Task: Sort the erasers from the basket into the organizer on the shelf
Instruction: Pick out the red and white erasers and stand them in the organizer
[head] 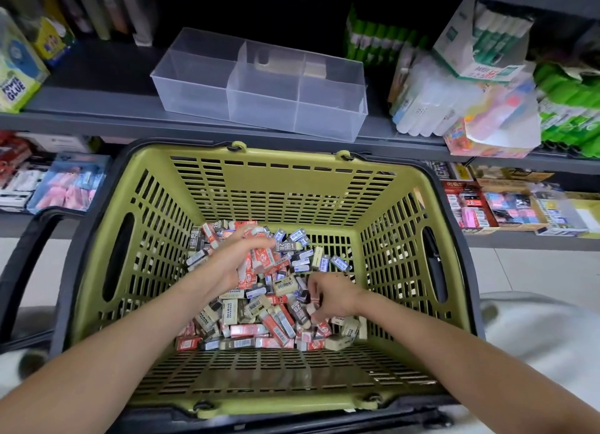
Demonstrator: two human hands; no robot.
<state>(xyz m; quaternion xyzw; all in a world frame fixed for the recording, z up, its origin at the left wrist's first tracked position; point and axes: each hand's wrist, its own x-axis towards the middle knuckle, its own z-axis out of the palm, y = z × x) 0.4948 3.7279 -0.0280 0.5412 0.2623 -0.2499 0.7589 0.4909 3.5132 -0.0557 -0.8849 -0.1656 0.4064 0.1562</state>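
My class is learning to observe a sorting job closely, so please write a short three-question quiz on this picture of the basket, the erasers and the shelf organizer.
1. True or false: the clear organizer stands inside the green basket.
2. Which hand holds a fistful of red erasers? A) left B) right C) neither
3. Short answer: what is the right hand reaching into?

Key
1. False: the organizer stands on the shelf.
2. A, the left hand.
3. The eraser pile on the basket's floor.
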